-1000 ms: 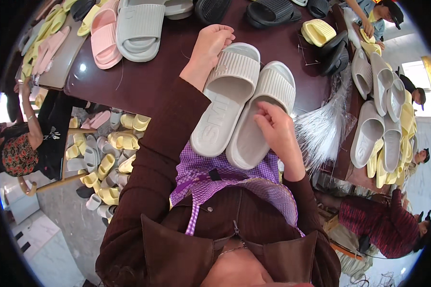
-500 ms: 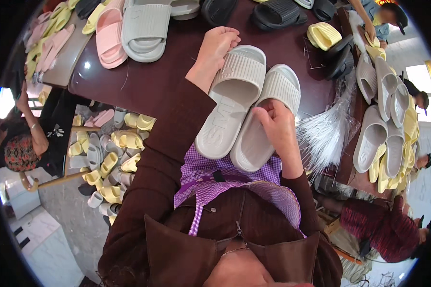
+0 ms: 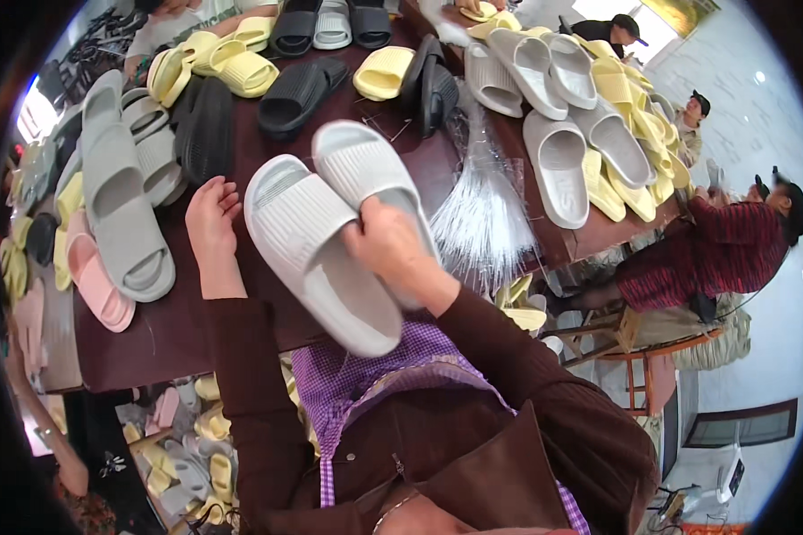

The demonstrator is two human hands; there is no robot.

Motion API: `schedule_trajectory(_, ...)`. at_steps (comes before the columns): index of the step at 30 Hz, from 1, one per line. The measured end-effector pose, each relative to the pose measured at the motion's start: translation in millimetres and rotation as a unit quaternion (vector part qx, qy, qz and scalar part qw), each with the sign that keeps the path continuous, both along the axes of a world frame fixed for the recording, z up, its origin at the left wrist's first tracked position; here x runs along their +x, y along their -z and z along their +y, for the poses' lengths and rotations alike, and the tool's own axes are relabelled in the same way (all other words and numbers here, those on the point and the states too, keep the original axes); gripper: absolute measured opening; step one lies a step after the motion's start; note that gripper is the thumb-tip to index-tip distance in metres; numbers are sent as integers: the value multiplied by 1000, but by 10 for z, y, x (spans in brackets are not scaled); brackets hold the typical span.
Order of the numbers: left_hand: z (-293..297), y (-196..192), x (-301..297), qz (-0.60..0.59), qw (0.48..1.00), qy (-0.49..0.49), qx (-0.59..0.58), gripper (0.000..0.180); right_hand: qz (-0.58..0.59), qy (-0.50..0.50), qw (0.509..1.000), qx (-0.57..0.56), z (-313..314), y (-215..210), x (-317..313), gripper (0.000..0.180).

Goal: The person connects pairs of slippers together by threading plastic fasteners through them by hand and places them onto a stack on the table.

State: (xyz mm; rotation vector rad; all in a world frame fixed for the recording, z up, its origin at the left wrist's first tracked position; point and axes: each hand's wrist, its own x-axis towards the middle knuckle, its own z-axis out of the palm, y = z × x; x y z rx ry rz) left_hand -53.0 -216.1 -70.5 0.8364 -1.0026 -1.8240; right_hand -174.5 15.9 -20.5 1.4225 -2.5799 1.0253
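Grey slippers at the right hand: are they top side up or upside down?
Top side up: the grey slippers show ribbed straps and insoles.

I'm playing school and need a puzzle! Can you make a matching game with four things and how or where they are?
1. Right hand
2. Left hand
3. Apron
4. Strand bundle

A. Purple checks
B. Just below a black slipper
C. Whitish, fanned out
D. Holding pale grey slippers

Pairs: 1-D, 2-B, 3-A, 4-C
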Motion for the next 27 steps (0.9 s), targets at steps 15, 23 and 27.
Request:
schedule_trajectory(15, -18, 107, -52, -23, 998, 65, -12, 16, 280, 130, 951, -2, 949, -1597, -2347, 19)
schedule_trajectory(23, 4, 161, -106, -36, 995, 88, -28, 15, 313, 283, 907, -5, 1557, -1546, -3748, 23)
schedule_trajectory(27, 7, 155, -49, -59, 995, 83, -17, 14, 326, 338, 881, 56, 1480, -1422, -3707, 27)
